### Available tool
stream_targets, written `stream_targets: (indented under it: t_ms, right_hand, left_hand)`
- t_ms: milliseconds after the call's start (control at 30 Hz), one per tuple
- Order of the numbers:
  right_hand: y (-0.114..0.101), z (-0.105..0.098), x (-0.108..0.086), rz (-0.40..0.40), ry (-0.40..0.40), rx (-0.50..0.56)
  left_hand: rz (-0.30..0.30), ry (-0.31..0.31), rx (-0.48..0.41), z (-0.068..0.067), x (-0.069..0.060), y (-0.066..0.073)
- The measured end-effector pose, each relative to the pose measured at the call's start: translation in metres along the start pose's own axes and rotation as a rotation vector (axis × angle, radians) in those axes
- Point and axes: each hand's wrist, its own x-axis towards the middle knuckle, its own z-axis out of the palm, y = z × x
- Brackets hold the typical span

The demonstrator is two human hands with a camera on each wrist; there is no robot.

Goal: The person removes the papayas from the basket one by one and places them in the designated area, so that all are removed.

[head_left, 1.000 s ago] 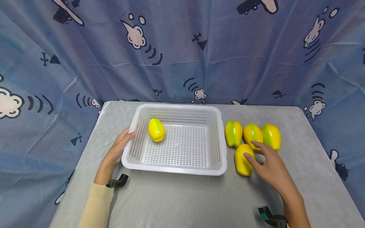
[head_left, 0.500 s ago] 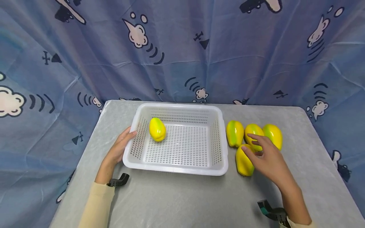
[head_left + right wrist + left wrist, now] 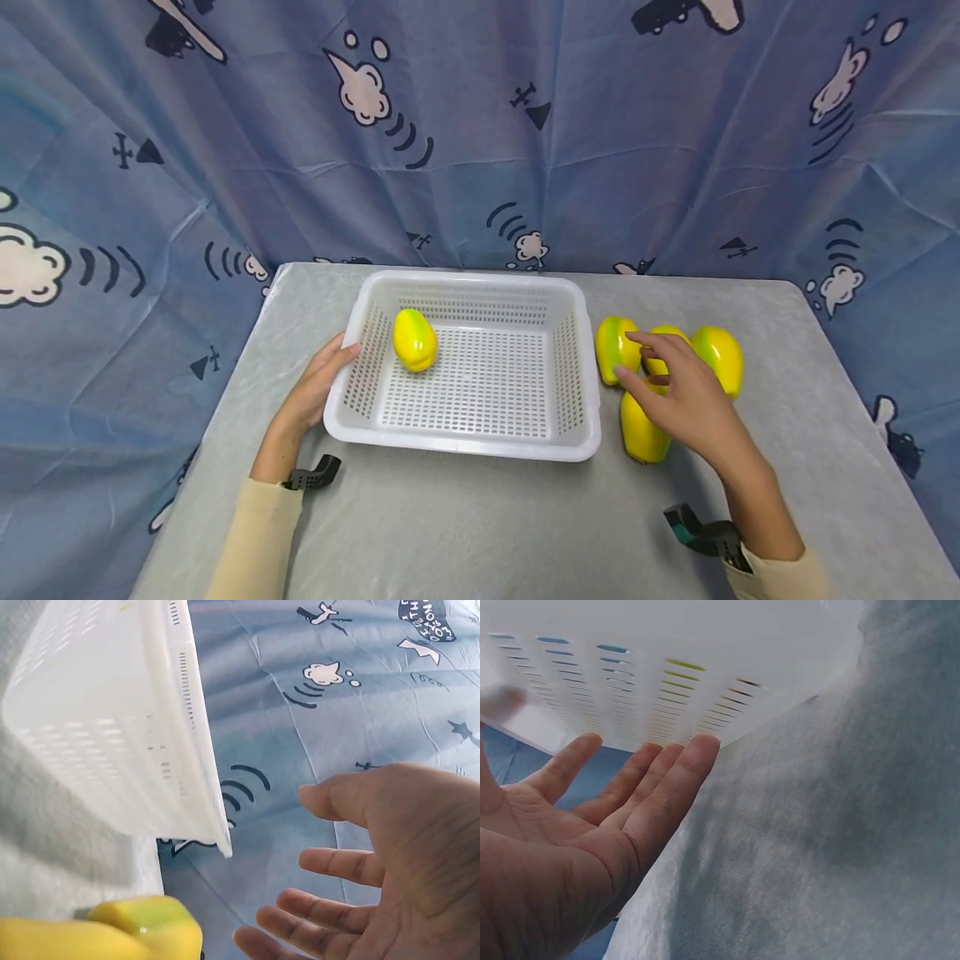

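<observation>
My left hand (image 3: 311,392) holds the left rim of a white perforated plastic basket (image 3: 461,447), with its thumb over the edge. In the left wrist view its fingers (image 3: 667,791) reach up to the outer wall. One glossy yellow-green fruit, like a bell pepper (image 3: 415,342), lies inside at the left. Right of the basket, my right hand (image 3: 690,408) hovers over a group of similar peppers, thumb and fingers spread, holding nothing. The left pepper (image 3: 611,350) is nearest its fingertips; a front pepper (image 3: 643,429) and a back pepper (image 3: 667,337) are partly hidden.
A further pepper (image 3: 720,358) lies at the right of the group. Everything stands on a grey-covered table (image 3: 480,525). A blue patterned curtain (image 3: 480,167) hangs along the far edge and the sides.
My right hand has moved left and away from me, from the front pepper toward the left one. The left hand and the basket have stayed in place.
</observation>
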Motion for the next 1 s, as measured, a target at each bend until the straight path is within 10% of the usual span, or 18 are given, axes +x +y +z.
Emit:
stream_targets:
  t_ms: [1000]
  right_hand:
    - [-0.058,0.002,0.049,-0.186,-0.119,-0.027]
  left_hand:
    - [0.003,0.005,0.003,-0.002,0.001,-0.003]
